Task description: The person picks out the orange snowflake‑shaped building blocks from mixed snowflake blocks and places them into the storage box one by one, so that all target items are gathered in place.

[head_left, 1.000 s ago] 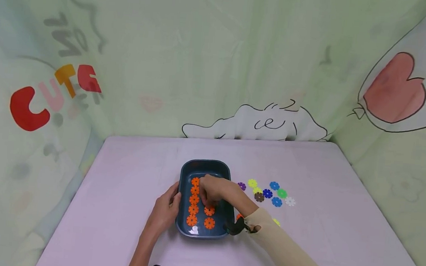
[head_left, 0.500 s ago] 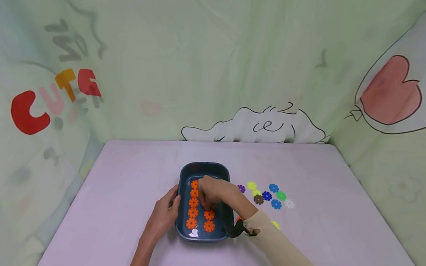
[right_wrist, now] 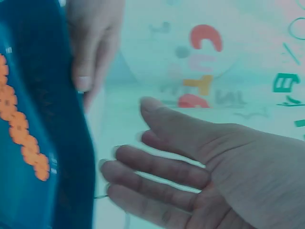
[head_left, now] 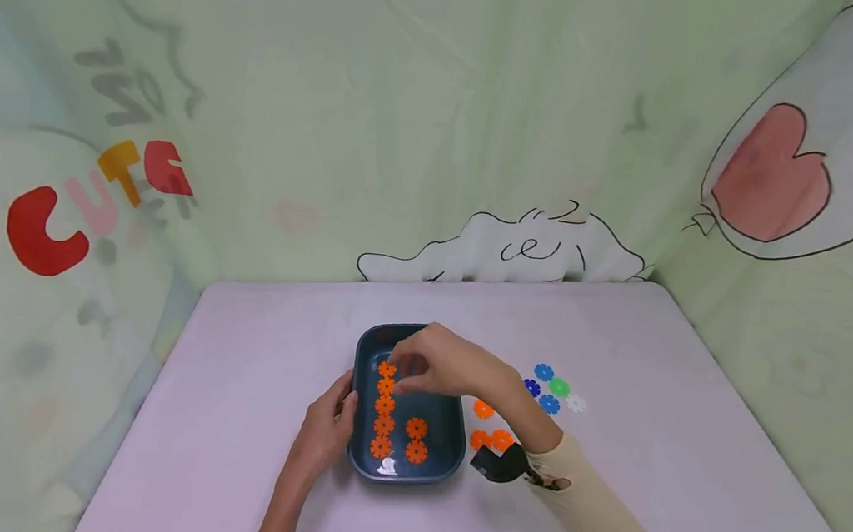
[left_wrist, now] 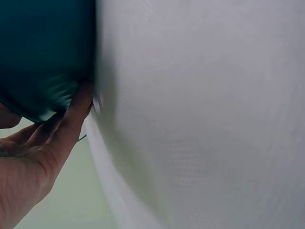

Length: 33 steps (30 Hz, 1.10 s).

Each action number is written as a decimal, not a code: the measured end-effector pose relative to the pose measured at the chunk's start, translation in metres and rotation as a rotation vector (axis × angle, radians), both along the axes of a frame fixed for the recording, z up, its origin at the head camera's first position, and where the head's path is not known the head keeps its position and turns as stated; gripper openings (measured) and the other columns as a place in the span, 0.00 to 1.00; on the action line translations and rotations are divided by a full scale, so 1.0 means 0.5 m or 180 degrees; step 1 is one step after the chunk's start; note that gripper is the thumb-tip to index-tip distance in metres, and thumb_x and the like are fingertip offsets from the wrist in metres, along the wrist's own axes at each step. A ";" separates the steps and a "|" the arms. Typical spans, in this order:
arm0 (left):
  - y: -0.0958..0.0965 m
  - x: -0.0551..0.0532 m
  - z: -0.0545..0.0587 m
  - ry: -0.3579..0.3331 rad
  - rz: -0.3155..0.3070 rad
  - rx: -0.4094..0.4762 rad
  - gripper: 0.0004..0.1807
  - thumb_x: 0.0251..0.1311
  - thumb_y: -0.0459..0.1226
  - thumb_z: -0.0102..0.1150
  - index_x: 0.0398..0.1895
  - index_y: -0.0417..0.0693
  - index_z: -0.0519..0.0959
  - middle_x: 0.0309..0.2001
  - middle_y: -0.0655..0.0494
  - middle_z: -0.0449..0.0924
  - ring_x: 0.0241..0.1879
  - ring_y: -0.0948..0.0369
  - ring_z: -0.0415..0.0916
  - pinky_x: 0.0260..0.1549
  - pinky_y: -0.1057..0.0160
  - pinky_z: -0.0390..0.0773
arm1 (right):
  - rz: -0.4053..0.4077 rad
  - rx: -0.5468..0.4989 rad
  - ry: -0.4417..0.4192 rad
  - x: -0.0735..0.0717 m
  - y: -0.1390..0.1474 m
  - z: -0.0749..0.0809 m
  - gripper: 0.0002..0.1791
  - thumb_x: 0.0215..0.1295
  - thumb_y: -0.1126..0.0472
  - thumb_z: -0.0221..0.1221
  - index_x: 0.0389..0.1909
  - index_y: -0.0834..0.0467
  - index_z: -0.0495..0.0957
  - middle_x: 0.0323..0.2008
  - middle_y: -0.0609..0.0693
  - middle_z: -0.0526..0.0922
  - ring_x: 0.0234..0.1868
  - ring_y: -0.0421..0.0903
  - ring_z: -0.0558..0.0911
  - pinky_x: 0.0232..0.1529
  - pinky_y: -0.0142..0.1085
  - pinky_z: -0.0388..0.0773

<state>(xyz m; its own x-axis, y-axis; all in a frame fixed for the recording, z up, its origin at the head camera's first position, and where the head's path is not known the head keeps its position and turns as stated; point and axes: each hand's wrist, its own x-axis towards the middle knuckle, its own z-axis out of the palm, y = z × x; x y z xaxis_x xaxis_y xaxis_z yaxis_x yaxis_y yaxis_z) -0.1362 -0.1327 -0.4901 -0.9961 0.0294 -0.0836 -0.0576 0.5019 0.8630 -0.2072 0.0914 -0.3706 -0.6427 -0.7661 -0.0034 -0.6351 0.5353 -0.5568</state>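
A dark blue rectangular tray sits on the table. Inside it, several orange snowflake discs form a column along the left, beside a pair of orange discs at the lower middle. My left hand grips the tray's left side, its thumb at the rim and its fingers against the outer wall in the left wrist view. Over the tray hovers my right hand; in the right wrist view its fingers are spread loosely, with nothing between them and the thumb.
Loose orange discs lie right of the tray, partly under the right forearm. Farther right are blue discs, a green disc and a white disc. A printed curtain rises behind the table.
My right hand has lifted from the lower-middle discs and its fingers have opened. Its forearm shifted right, uncovering orange discs on the table and hiding the yellow, purple and brown ones.
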 end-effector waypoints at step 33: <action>0.008 0.004 0.002 -0.0063 0.0123 -0.0118 0.29 0.85 0.38 0.48 0.84 0.41 0.62 0.79 0.40 0.69 0.72 0.41 0.75 0.70 0.43 0.76 | -0.1360 -0.0358 0.0791 0.132 0.212 0.042 0.19 0.58 0.68 0.79 0.51 0.62 0.89 0.45 0.49 0.91 0.44 0.51 0.89 0.47 0.46 0.91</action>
